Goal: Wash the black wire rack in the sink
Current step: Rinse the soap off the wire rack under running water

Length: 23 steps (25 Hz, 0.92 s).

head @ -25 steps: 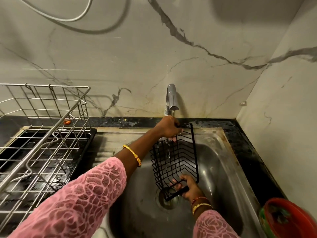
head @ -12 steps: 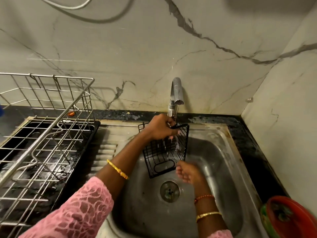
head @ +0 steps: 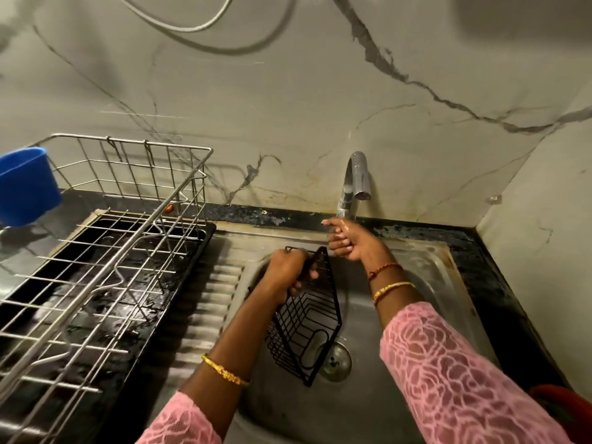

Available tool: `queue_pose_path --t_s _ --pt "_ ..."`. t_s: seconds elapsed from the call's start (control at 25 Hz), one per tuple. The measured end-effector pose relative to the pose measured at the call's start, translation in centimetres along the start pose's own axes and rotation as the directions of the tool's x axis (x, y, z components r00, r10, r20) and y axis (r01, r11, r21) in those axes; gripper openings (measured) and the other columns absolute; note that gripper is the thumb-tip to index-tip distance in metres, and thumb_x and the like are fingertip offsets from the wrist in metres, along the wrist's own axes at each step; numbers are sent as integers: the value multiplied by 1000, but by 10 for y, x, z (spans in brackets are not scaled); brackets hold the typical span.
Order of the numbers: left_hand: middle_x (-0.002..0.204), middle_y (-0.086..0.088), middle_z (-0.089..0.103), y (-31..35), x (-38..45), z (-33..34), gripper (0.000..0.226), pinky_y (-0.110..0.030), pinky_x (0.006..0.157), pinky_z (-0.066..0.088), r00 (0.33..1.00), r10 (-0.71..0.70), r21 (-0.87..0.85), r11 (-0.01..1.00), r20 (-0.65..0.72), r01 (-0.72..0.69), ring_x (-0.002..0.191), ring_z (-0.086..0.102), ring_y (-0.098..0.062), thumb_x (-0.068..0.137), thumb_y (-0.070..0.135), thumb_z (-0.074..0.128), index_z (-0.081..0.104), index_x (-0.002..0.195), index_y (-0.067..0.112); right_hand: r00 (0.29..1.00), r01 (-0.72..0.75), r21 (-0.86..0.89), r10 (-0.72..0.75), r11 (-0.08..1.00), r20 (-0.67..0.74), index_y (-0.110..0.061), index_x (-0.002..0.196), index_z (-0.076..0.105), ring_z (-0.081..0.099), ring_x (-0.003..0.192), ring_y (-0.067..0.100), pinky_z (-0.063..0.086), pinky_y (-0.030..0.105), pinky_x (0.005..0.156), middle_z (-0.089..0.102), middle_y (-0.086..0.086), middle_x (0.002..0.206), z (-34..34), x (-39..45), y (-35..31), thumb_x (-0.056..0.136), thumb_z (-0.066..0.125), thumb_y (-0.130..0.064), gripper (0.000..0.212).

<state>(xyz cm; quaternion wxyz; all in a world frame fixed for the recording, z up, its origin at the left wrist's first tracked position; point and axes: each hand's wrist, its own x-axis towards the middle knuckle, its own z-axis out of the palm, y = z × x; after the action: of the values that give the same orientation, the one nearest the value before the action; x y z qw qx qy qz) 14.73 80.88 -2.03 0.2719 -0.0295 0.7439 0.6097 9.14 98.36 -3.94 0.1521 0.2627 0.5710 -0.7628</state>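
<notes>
Over the sink (head: 426,277), rack (head: 312,318) is now gripped by left hand (head: 288,274) alone; right hand (head: 347,240), moved off it, is curled at the tap (head: 354,187), grasping nothing discernible — rinse likely ending.

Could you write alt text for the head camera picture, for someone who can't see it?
Over a steel sink, a person's left hand grips a black wire rack by its top edge, while the right hand reaches up to the base of the tap. A steel dish rack stands on the left, beside a blue cup.
</notes>
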Motion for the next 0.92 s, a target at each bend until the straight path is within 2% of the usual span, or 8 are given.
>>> queue_pose_path --t_s 0.08,0.16,0.2,0.28,0.36,0.48,0.56,0.92 --pt "66 0 60 -4 -3 5 22 -17 36 27 1000 -14 24 1000 2 14 43 36 -7 97 20 45 62 91 7 979 55 -273 -106 960 -177 -16 68 54 33 34 7 22 13 30 42 -2 51 5 3 -2 87 57 -24 21" --pt "68 -2 60 -5 -1 8 18 -17 34 26 1000 -24 25 999 -12 24 42 35 -7 95 13 47 63 88 7 827 166 -605 -445 779 -345 -17 87 57 52 65 15 37 18 49 55 4 81 0 11 0 82 65 -22 11" --pt "68 -2 61 -5 1 9 17 -17 33 26 999 -26 15 1000 -21 26 42 35 -7 94 11 48 63 88 6 754 175 -775 -589 607 -290 -16 96 57 52 86 19 42 22 63 54 7 98 -3 15 3 79 68 -23 22" --pt "66 -1 60 -6 3 8 17 -17 33 25 999 -35 -13 999 -30 35 42 34 -7 93 10 47 62 87 6 758 107 -968 -649 225 -67 -21 118 54 38 116 28 42 34 90 39 12 127 -8 25 9 75 72 -34 49" --pt "66 0 59 -6 3 9 16 -17 34 26 999 -48 -21 999 -24 48 42 34 -7 94 11 48 62 88 7 754 60 -993 -656 102 -21 -23 126 53 30 126 32 38 42 100 29 12 141 -9 32 14 78 70 -37 53" --pt "66 -1 59 -10 4 11 15 -17 34 27 998 -59 4 998 -2 59 39 35 -6 94 14 50 63 92 7 656 38 -993 -753 111 -59 -17 120 58 33 126 32 42 43 97 34 14 140 -4 40 19 84 65 -28 38" --pt "65 -1 61 -14 6 12 15 -17 33 27 999 -50 23 999 2 49 37 35 -6 93 14 52 64 90 7 647 -18 -995 -758 99 -88 -15 117 59 35 125 33 42 44 96 34 15 139 1 44 21 85 64 -26 34" --pt "69 1 68 -25 10 21 13 -16 36 32 998 40 189 981 58 -50 37 40 -3 91 22 62 69 85 13 505 246 -733 -730 634 -461 -1 104 65 58 101 34 41 29 74 62 21 109 -2 51 21 95 50 -28 32"
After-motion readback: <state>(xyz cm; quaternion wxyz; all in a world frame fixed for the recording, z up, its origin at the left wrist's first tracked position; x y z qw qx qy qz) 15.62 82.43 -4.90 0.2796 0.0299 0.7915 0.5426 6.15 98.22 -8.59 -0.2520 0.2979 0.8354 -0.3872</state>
